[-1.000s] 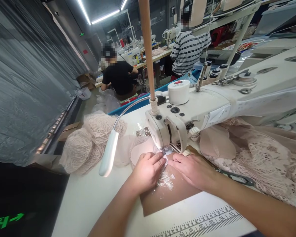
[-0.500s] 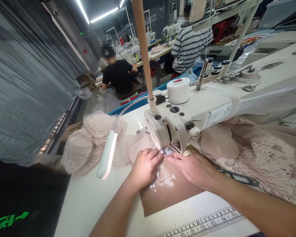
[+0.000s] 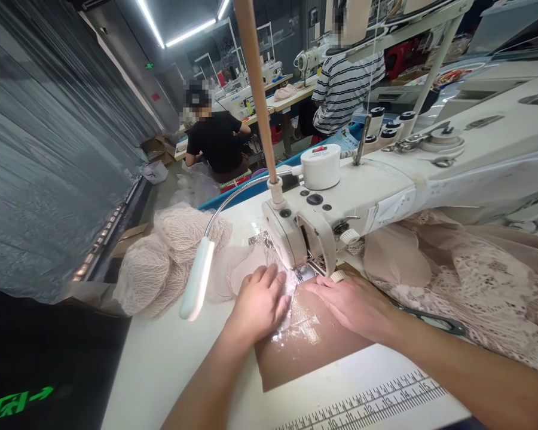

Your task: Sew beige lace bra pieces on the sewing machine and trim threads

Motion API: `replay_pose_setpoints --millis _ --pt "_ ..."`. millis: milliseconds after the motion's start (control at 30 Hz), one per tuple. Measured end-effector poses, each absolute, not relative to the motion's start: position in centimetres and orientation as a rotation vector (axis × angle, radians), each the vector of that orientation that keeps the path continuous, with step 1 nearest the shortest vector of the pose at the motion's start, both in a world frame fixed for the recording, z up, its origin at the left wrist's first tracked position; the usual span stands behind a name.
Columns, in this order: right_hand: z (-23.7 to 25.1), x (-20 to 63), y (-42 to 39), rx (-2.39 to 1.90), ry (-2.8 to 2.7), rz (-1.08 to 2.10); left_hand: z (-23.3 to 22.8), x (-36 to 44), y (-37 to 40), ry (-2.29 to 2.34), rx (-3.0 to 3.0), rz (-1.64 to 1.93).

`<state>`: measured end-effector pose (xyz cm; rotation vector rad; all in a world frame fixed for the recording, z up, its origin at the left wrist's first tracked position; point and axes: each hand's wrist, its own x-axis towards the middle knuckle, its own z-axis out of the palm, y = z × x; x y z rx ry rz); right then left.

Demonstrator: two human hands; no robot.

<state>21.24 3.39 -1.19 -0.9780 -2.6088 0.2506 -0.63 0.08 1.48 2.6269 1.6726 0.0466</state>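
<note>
My left hand (image 3: 257, 301) lies flat, fingers together, pressing a small pale lace piece (image 3: 291, 294) onto the table just in front of the needle of the white sewing machine (image 3: 323, 206). My right hand (image 3: 352, 301) rests palm down on the right side of the same piece, fingertips pointing at the presser foot. Under both hands is a brown mat (image 3: 311, 349) with a shiny clear film. The needle itself is hidden behind the machine head.
A gooseneck lamp (image 3: 197, 278) hangs left of my hands. Beige lace bundles (image 3: 161, 257) lie at the table's left end; more lace fabric (image 3: 479, 286) and black scissors (image 3: 439, 322) are to the right. A printed ruler (image 3: 367, 403) runs along the front edge. Two people sit at machines behind.
My left hand has slid forward and flattened on the lace piece beside the presser foot. The right hand has barely moved. The view has shifted slightly.
</note>
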Motion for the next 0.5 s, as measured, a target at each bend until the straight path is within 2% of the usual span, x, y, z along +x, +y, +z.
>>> replay_pose_setpoints --millis 233,500 --pt "-1.5 21.6 3.6 -1.053 -2.622 0.200 5.0 0.6 -2.2 1.689 2.410 -0.210" --pt "-1.9 21.5 3.7 -1.052 -2.602 0.156 2.3 1.0 -2.0 1.430 2.553 0.212"
